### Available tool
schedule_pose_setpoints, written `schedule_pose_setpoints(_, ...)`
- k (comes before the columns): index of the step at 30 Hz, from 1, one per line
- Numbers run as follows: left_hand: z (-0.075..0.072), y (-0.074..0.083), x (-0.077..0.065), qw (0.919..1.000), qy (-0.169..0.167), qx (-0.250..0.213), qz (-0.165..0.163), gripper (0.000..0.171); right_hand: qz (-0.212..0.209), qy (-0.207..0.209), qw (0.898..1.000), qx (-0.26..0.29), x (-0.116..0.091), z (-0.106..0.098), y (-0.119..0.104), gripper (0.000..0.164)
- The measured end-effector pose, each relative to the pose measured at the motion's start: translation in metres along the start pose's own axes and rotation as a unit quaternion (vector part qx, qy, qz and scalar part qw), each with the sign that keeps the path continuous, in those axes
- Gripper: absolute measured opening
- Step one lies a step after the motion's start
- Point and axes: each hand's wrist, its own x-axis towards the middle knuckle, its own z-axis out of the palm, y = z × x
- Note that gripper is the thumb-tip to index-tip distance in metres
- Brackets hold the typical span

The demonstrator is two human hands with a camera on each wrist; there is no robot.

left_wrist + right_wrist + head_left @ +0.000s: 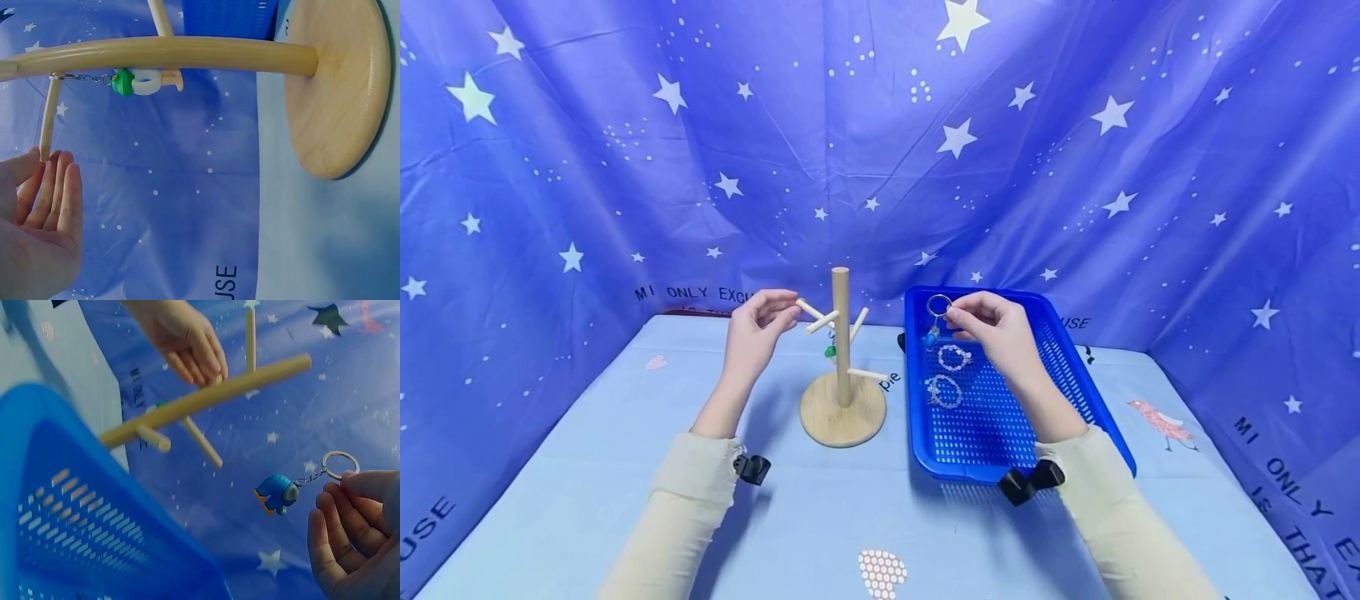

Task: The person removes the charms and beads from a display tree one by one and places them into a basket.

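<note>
My right hand [1003, 337] pinches the metal ring of a keychain [278, 490] between thumb and index finger, over the blue basket [921, 442]. A small blue figure with orange feet dangles from its chain. My left hand [752, 329] pinches the tip of an upper peg [50, 119] on a wooden tree stand [842, 358], the other fingers loosely bent. From that same peg hangs another keychain [123, 82], with a green, white and tan figure. The stand is upright on its round base, left of the basket.
Two beaded bracelets [954, 358] lie in the basket, below the hanging keychain in the head view. Several other pegs [868, 374] stick out from the stand's post. A light blue cloth [820, 508] covers the table, and a starry blue curtain [880, 150] hangs behind.
</note>
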Motion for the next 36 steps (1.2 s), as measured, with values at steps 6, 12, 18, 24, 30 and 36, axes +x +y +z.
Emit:
schedule_pose_setpoints(6,0.003,0.0,0.003,0.9999,0.009,-0.006,-0.001,0.024,0.033,-0.014,0.999,-0.001,0.009,-0.013,0.018,0.026)
schedule_pose_setpoints(12,0.002,0.0,0.003,0.9999,0.011,0.001,-0.006,0.023,0.08,-0.036,0.996,-0.014,0.017,-0.024,0.036,0.029)
schedule_pose_setpoints(18,0.003,0.003,0.003,0.9999,0.013,0.006,-0.009,0.022,0.137,-0.057,0.988,-0.033,0.025,-0.033,0.052,0.028)
schedule_pose_setpoints(24,0.003,0.003,0.004,0.9999,0.011,0.005,-0.012,0.023,0.201,-0.079,0.976,-0.027,0.035,-0.041,0.071,0.029)
schedule_pose_setpoints(30,0.004,0.001,0.005,0.9999,0.011,0.006,-0.01,0.022,0.244,-0.093,0.964,-0.057,0.041,-0.05,0.089,0.036)
schedule_pose_setpoints(36,0.003,0.001,0.006,0.9998,0.014,0.005,-0.017,0.023,0.274,-0.118,0.951,-0.084,0.043,-0.06,0.106,0.034)
